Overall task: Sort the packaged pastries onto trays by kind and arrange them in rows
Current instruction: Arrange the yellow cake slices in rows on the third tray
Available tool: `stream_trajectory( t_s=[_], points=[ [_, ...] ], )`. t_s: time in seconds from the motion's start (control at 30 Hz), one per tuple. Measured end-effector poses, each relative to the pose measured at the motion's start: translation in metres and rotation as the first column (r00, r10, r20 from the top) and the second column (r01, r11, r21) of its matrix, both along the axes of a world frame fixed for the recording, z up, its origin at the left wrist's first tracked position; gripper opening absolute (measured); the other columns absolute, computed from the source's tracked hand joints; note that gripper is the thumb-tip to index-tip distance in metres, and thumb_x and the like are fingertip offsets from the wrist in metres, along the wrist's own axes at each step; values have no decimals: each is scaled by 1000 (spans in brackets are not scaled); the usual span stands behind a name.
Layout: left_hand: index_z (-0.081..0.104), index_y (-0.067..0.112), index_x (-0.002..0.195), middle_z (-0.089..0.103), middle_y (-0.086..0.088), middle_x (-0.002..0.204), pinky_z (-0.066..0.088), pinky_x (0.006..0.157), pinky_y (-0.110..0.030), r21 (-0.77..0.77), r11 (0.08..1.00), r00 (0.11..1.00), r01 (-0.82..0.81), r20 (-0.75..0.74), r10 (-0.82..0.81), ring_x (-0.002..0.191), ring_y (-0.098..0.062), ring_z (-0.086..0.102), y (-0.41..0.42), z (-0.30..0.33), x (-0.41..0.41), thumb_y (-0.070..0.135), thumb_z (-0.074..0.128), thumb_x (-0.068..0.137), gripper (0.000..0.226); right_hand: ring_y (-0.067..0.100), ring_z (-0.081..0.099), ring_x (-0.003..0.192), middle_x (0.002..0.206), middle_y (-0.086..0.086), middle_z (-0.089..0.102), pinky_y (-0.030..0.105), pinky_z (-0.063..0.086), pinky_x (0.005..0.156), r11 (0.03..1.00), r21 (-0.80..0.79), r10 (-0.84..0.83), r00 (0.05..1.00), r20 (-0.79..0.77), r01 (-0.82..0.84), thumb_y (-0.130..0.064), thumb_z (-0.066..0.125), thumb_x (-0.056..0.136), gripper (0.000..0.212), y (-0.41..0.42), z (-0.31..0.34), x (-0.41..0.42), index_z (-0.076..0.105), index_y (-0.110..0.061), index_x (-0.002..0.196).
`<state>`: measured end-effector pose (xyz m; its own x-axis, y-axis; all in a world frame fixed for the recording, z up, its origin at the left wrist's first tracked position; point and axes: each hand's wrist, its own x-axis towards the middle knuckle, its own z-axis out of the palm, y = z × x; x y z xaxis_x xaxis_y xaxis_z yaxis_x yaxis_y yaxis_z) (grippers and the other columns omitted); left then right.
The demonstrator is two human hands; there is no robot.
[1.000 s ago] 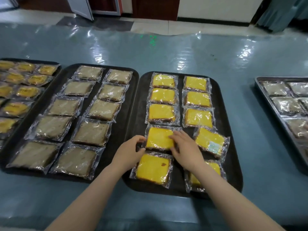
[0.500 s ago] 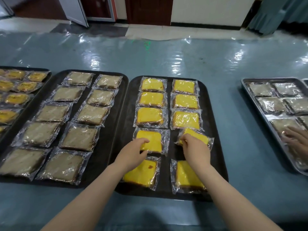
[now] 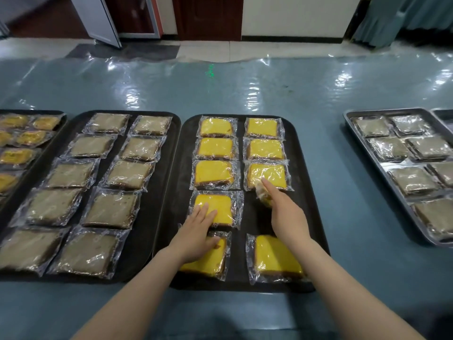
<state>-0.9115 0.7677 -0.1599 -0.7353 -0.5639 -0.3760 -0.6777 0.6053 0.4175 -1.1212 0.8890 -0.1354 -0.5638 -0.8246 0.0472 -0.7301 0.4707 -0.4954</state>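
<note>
On the middle black tray [image 3: 247, 217], the right hand [image 3: 286, 214] has lifted the skewed yellow cake packet [image 3: 263, 196] and now pinches it above the right column's gap; the left hand [image 3: 196, 231] lies flat, steadying its neighbour [image 3: 218, 207].

Glossy plastic wrappers [image 3: 215, 148], matt blk tray [image 3: 304, 212]

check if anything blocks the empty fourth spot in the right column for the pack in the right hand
Nothing visible does. The right hand holds a wrapped pack partly hidden under its fingers, right over the bare patch of the black tray between the third yellow cake and the nearest one.
</note>
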Motion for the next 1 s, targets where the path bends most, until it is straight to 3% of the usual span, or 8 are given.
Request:
stream_trajectory(
  t_s=[0.17, 0.27, 0.37, 0.43, 0.53, 0.63, 0.77, 1.0],
  points=[
    [-4, 28, 150, -21, 4, 156, -2, 115, -40, -27, 1000, 1000, 15, 5, -15, 141, -15, -23, 1, -9, 2, 47, 46, 93, 78, -10, 52, 102, 108, -35, 54, 13, 42, 78, 899, -367, -76, 912, 404, 237, -9, 42, 98, 53, -7, 20, 8, 45, -59, 114],
    [-3, 29, 150, -21, 4, 156, -2, 114, -40, -21, 1000, 1000, 15, 0, -15, 140, -14, -23, 0, -10, 1, 47, 47, 93, 78, 4, 56, 98, 111, -17, 56, 24, 46, 72, 751, -320, -197, 659, 726, 577, -8, 45, 94, 40, -10, 17, 4, 48, -44, 110],
    [-2, 28, 150, -20, 3, 156, -3, 114, -40, -30, 999, 1000, 18, 0, -18, 141, -15, -22, 0, -13, 2, 46, 46, 93, 77, 13, 58, 93, 113, 2, 57, 29, 48, 72, 703, -178, -245, 469, 848, 689, -11, 58, 88, 32, -2, 7, 0, 47, -28, 114],
    [-3, 28, 150, -20, 3, 156, -3, 114, -40, -31, 999, 1000, 20, -2, -20, 141, -14, -22, 0, -14, 2, 47, 46, 93, 77, 6, 55, 95, 119, 0, 54, 24, 46, 72, 727, -171, -341, 566, 751, 665, -22, 66, 86, 38, 7, 3, 1, 45, -28, 117],
    [-3, 30, 150, -21, 4, 156, -3, 114, -40, -26, 1000, 1000, 18, -2, -18, 141, -14, -22, -1, -15, 2, 48, 46, 93, 78, 20, 37, 133, 144, 1, 40, 40, 36, 109, 867, -148, -435, 867, 243, 476, -23, 67, 84, 60, 16, -5, 0, 38, -26, 137],
    [-4, 30, 150, -22, 5, 155, -4, 113, -40, -30, 999, 1000, 23, 4, -23, 140, -13, -23, -1, -17, 3, 49, 45, 93, 78, 25, 1, 148, 160, 1, 13, 43, 4, 115, 993, 80, -78, 985, -154, 91, -28, 55, 94, 61, 9, -10, 3, 27, -31, 148],
    [-5, 30, 150, -23, 4, 155, -4, 113, -40, -48, 998, 999, 44, 7, -44, 139, -13, -25, -3, -20, 4, 50, 43, 93, 77, 29, -21, 144, 161, 0, -13, 46, -8, 116, 938, 328, 148, 986, -79, -114, -38, 34, 102, 53, 1, -24, 2, 13, -39, 151],
    [-11, 29, 148, -30, 5, 149, -10, 108, -34, -161, 985, 997, 67, 37, -62, 134, -12, -31, 0, -29, 6, 54, 35, 94, 75, 26, -8, 147, 160, -8, -14, 53, 2, 114, 905, 404, 176, 982, -68, -134, -66, 31, 91, 73, 10, -37, 18, -8, -44, 149]
  ],
)
